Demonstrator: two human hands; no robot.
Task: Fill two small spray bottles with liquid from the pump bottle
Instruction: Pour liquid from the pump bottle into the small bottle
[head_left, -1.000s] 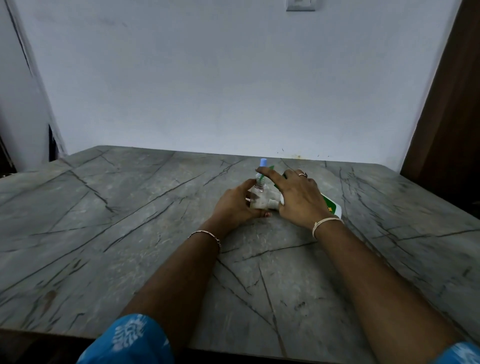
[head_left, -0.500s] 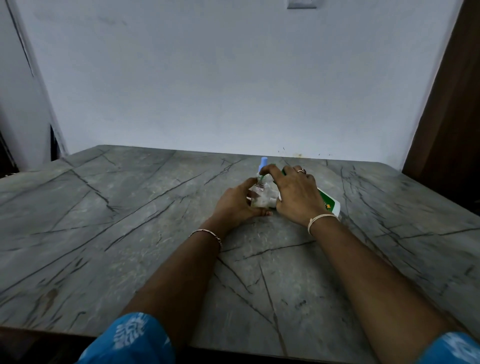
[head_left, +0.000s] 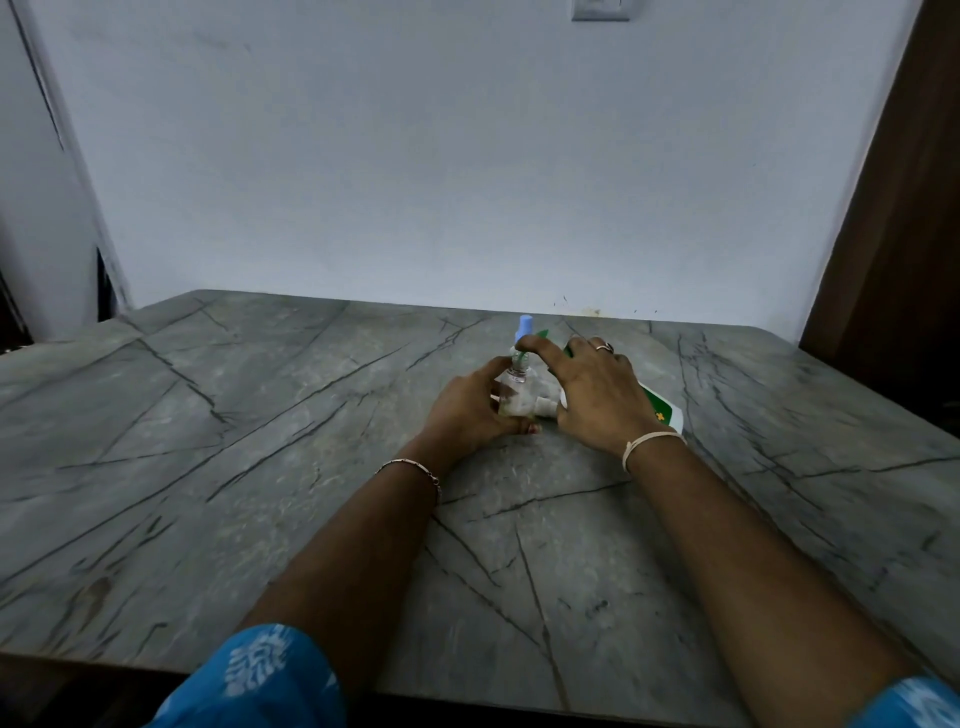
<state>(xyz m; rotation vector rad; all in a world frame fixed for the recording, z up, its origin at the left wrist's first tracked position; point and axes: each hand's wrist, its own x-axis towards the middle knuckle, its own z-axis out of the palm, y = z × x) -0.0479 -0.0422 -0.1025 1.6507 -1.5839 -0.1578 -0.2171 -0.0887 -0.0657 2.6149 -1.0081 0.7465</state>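
Head view: the small spray bottle (head_left: 514, 389) is gripped by the left hand (head_left: 470, 410); the hold of the right hand (head_left: 597, 397) over the pump bottle (head_left: 664, 413) cannot be told. Liquid could be spilled if the narrow neck is missed.

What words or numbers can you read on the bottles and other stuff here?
No text here can be read.
On the green label of the white pump bottle: only a small yellow cross-like mark shows; any letters are hidden by the right hand or too blurred.
On the small spray bottle: no lettering readable.
On the wall plate: no marking visible.
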